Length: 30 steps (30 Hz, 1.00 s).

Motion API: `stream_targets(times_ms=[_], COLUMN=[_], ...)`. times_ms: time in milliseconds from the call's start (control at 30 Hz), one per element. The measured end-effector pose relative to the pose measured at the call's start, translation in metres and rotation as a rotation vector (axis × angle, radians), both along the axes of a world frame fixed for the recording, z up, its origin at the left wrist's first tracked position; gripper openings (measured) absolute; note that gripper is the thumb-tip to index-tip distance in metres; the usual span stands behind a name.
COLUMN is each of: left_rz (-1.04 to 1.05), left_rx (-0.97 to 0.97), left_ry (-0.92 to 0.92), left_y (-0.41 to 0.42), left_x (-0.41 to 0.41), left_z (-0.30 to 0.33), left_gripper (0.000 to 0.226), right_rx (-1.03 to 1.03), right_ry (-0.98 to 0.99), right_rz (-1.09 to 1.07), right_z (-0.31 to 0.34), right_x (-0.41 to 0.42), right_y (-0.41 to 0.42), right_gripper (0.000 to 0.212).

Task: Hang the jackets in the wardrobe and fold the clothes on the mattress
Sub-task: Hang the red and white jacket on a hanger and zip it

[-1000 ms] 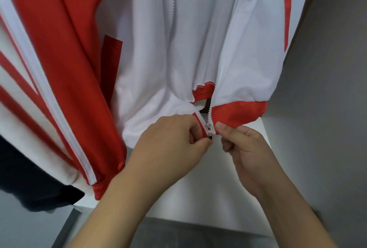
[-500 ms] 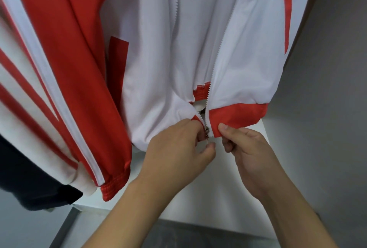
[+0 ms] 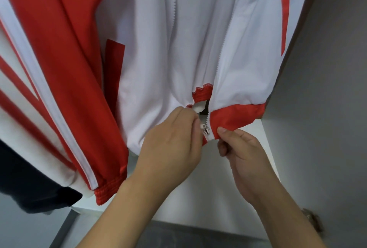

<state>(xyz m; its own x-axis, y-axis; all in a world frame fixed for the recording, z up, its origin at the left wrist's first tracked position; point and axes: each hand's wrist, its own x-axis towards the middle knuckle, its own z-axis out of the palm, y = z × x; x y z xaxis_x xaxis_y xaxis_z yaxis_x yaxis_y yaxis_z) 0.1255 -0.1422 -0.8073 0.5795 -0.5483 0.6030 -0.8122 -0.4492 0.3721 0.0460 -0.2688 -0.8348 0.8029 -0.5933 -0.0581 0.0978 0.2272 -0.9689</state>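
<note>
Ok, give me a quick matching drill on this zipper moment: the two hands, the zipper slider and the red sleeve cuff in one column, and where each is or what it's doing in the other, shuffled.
Column one:
1. left hand
2. right hand
3. zipper slider
4. red sleeve cuff

Column two:
A. hangs loose at lower left, touched by neither hand
B. pinches the red hem band on the right front panel
C. sits at the bottom of the jacket's open front, between the two hands
D. grips the bottom edge of the white left front panel

Pairs: 1-D, 2-B, 3-C, 4-A
</note>
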Motion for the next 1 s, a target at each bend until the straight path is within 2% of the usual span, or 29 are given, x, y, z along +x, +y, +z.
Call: stream_targets(times_ms=[233,367,467,567,667,767,833,867,933,1000], left_rz=[-0.010,0.023,0.166,0.194,0.169,0.170,0.175,0.177,0.164,0.135], left_rx=[0.057,0.085,-0.024,-0.171,-0.082,0.013,0.020,0.015,0.009,0.020], left_ry=[-0.047,-0.114,-0.028,0.012,-0.081,-0.185,-0.203,-0.201,-0.199,-0.204], left_y=[-0.004,-0.002,0.004,0.008,0.000,-0.009,-0.009,-0.008,-0.010,-0.015], left_x=[0.003,0.008,0.015,0.018,0.010,0.003,0.002,0.001,-0.004,-0.010], left_z=[0.004,0.005,0.016,0.026,0.026,0.020,0.018,0.019,0.022,0.026], left_gripper=[0.013,0.012,0.009,0.018,0.015,0.015,0.016,0.017,0.021,0.023], right_rx=[-0.077,-0.209,-0.313,-0.252,-0.203,-0.386,-0.558,-0.660,-0.866,-0.904], right_ry=[-0.072,-0.097,-0.075,0.005,0.187,0.357,0.235,0.143,0.062,0.041], right_rz=[0.129,0.090,0.041,0.006,0.012,-0.135,-0.223,-0.226,-0.163,-0.071], right_z=[0.003,-0.002,-0.011,-0.020,-0.025,-0.022,-0.015,-0.013,-0.009,-0.007], right_x=[-0.001,0.001,0.001,0.001,0.002,0.003,0.001,0.001,0.002,0.002], right_y=[0.012,0.011,0.005,-0.006,-0.012,-0.009,-0.007,-0.006,-0.008,-0.009], right_gripper=[0.006,0.017,0.010,0.015,0.023,0.054,0.068,0.064,0.045,0.030])
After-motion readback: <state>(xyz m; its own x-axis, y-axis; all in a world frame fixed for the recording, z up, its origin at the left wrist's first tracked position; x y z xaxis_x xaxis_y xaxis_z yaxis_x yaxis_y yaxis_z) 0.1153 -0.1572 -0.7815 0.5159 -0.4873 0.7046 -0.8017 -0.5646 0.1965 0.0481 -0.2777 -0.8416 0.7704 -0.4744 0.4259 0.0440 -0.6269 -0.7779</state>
